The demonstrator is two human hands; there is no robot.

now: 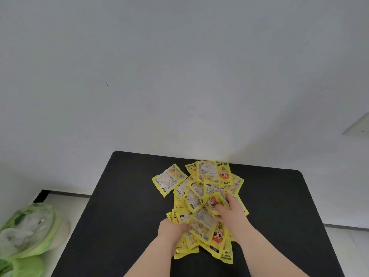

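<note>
Where the packets lie: yellow hand-warmer packets (199, 188) heaped on black table (123, 196).
Left hand (171, 226): fingers buried in the heap; grip cannot be told.
Right hand (231, 210): fingers curled, gripping 1 crumpled packet (213, 201) atop the heap.

Flat yellow printed sachets (169, 179) present as thin plastic film, glossy and creased, on a black rectangular tabletop (119, 206) of matt, finely grained finish, against a white painted wall (179, 76), smooth and matt, with translucent green plastic bags (30, 230), crinkled and shiny, alongside.
</note>
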